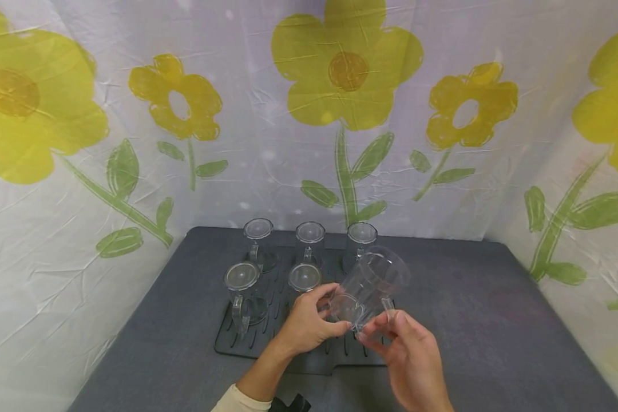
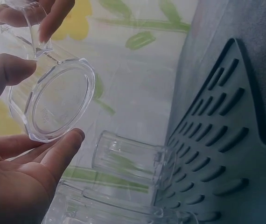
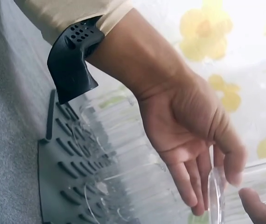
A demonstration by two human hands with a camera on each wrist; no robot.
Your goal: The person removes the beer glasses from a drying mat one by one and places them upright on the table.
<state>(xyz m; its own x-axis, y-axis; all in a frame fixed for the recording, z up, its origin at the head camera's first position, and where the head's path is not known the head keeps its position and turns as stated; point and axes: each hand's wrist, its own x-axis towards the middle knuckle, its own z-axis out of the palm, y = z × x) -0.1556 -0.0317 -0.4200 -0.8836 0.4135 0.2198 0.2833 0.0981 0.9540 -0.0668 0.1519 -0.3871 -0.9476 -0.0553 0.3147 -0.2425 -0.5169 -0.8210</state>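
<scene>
A clear glass mug (image 1: 373,283) is tilted in both hands above the drying mat's right part, its mouth up and away, its base toward the hands. My left hand (image 1: 306,323) holds it round the base, thumb on one side and fingers on the other. In the left wrist view the round mug base (image 2: 64,99) faces the camera, between the thumb and fingers of the left hand (image 2: 28,172). My right hand (image 1: 412,349) pinches the handle (image 1: 388,303) with thumb and fingers. The right wrist view shows mainly the left hand and the mug's edge (image 3: 214,198).
Several clear mugs stand upside down on the dark ridged drying mat (image 1: 237,346), among them a front-left mug (image 1: 242,277) and a back-right one (image 1: 361,234). The mat lies on a grey table (image 1: 468,320). A flowered curtain (image 1: 257,160) encloses the back and sides.
</scene>
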